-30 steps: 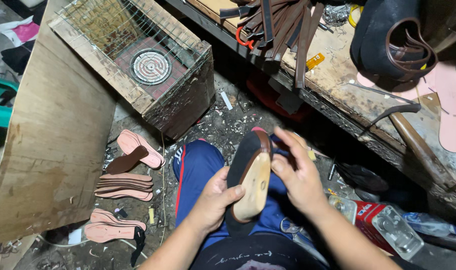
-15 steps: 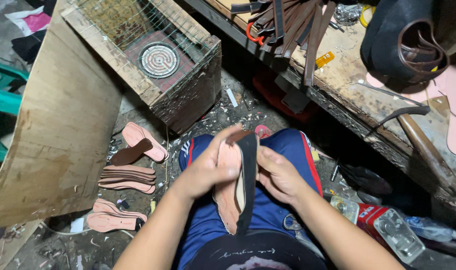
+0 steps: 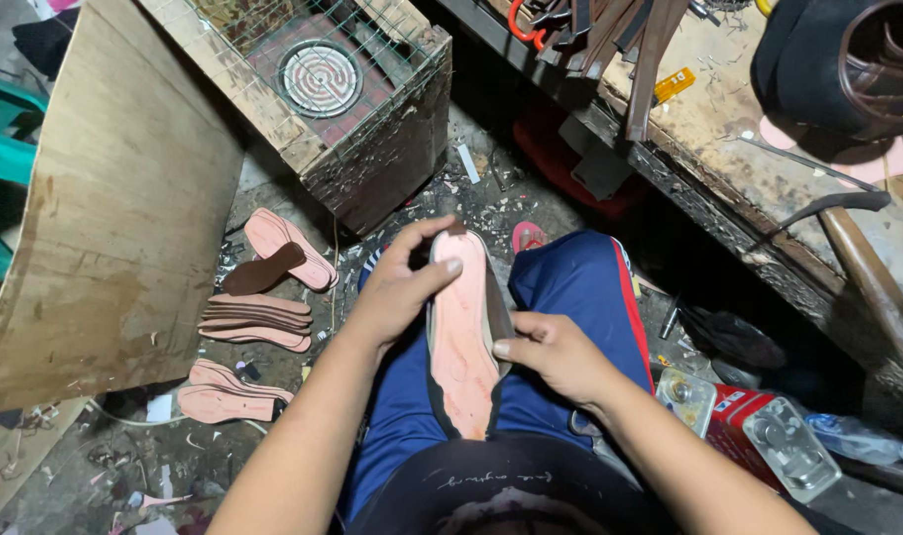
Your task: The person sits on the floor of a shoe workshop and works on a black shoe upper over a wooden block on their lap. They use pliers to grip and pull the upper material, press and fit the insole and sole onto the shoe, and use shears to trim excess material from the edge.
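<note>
At frame centre, the left hand (image 3: 397,287) grips the top of a long pink shoe insole with dark edging (image 3: 463,337); the right hand (image 3: 556,352) pinches its right edge.

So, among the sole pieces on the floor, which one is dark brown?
The dark brown sole lying across the pink pair nearest the wire-covered box. The stacked soles and the lower pair are pink.
</note>
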The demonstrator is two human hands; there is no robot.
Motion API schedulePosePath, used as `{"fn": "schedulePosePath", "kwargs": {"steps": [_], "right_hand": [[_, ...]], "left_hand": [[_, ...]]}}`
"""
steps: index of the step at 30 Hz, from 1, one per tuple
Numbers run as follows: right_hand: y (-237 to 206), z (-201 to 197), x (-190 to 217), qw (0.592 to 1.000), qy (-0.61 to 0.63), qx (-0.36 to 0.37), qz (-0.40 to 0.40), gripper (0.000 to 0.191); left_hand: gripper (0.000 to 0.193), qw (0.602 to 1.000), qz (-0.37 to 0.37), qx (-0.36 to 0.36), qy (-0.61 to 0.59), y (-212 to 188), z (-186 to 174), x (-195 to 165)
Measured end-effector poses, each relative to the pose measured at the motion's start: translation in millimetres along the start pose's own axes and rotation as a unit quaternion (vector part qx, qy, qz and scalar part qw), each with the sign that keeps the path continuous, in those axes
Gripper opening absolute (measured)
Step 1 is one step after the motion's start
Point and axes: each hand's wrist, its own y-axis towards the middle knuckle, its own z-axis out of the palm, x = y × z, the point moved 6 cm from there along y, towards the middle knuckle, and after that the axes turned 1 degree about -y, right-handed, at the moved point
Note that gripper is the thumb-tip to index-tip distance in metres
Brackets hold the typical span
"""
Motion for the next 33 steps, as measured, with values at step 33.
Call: {"fn": "schedulePosePath", "kwargs": {"steps": [33], "right_hand": [[-35, 9, 175, 0.834, -0.369, -0.098, -0.399, 0.014]], "left_hand": [[0.069, 0.992, 0.06, 0.11, 0.013, -35, 55, -60]]}}
